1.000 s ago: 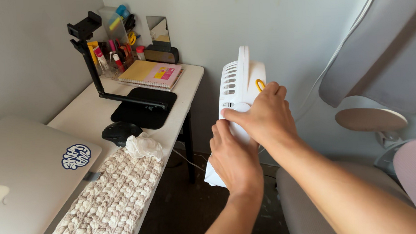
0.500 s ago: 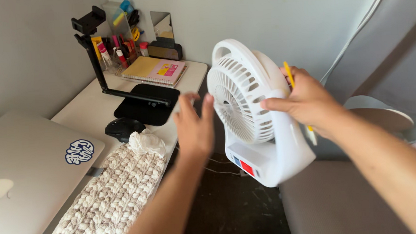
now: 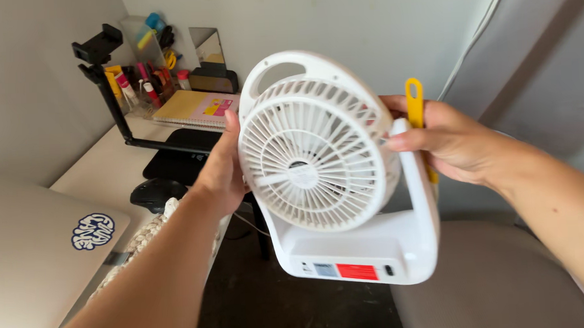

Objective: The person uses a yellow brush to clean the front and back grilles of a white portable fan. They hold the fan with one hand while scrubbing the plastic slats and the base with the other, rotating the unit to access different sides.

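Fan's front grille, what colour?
White, like the rest of the fan; clearest in the head view.

white fan (image 3: 318,163) with a red label, yellow tool (image 3: 415,106), silver laptop (image 3: 27,261) with a blue-white sticker, black mouse (image 3: 154,191)

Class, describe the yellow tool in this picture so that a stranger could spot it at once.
Start at the big white fan held up in mid-picture. Go to its right edge, where the right hand grips the frame. The yellow tool stands upright behind that hand's fingers, the only yellow thing there, with a slotted loop on top.
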